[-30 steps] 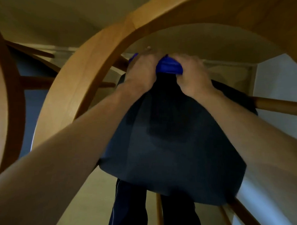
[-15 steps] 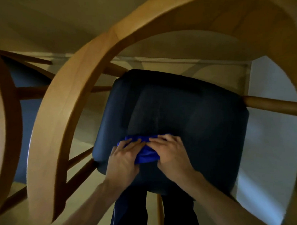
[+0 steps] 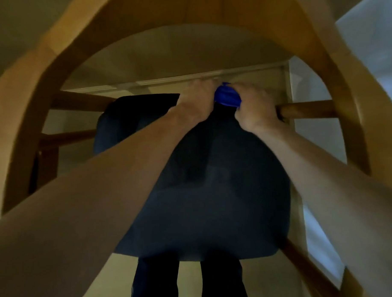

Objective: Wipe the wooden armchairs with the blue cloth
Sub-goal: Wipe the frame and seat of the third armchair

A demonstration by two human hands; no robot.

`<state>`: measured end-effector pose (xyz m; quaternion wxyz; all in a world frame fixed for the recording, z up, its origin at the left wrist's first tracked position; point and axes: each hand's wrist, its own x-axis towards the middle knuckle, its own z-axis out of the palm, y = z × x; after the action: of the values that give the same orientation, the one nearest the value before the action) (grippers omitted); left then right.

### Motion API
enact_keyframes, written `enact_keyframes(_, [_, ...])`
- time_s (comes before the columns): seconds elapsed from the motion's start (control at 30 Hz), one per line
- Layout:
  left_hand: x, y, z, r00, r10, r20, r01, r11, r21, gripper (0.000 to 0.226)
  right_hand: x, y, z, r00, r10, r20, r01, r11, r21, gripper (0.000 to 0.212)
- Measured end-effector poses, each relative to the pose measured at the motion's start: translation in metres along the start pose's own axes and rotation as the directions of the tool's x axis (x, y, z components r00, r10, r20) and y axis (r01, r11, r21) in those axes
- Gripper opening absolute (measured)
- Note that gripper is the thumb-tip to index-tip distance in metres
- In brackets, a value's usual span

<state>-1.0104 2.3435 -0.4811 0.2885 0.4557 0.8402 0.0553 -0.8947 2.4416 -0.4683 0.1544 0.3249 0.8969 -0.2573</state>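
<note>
Hands swept from the seat's near edge to its far edge: left hand (image 3: 196,100) and right hand (image 3: 254,108) both gripped the bunched blue cloth (image 3: 227,98) (cushion (image 3: 203,192) pass done; wooden frame (image 3: 316,55) probably next).

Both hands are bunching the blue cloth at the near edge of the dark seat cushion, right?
Not quite. The head view shows the left hand and right hand bunching the blue cloth at the far edge of the dark seat cushion, not the near edge.
</note>
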Motion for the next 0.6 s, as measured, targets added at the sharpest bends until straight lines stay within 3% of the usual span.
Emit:
enact_keyframes(0.1, [-0.047, -0.005, 0.011, 0.987, 0.005, -0.163, -0.025, 0.993, -0.119, 0.047, -0.036, -0.009, 0.013, 0.984, -0.138, -0.113, 0.132, 0.989, -0.063, 0.052])
enact_keyframes(0.17, [-0.094, -0.005, 0.019, 0.977, 0.004, -0.212, -0.033, 0.990, -0.135, 0.052, -0.072, -0.014, 0.023, 0.973, -0.207, -0.107, 0.205, 0.978, -0.027, 0.056])
enact_keyframes(0.3, [-0.188, 0.003, 0.037, 0.998, 0.008, -0.064, -0.009, 1.000, -0.017, 0.059, -0.143, -0.024, 0.050, 0.957, -0.200, 0.208, 0.213, 0.976, -0.039, 0.064])
enact_keyframes(0.43, [-0.209, 0.000, 0.029, 0.993, 0.054, 0.108, -0.051, 0.998, -0.037, 0.044, -0.154, -0.021, 0.041, 0.918, -0.264, 0.296, 0.262, 0.964, 0.049, 0.056])
enact_keyframes(0.5, [-0.183, 0.003, 0.012, 0.991, 0.089, 0.096, -0.085, 0.996, -0.041, 0.036, -0.134, -0.013, 0.022, 0.945, -0.248, 0.212, 0.230, 0.967, 0.108, 0.057])
enact_keyframes(0.6, [-0.114, 0.018, -0.013, 0.992, 0.088, -0.086, -0.094, 0.993, -0.069, 0.045, -0.091, 0.009, -0.003, 0.982, -0.155, -0.105, 0.174, 0.965, 0.196, 0.062])
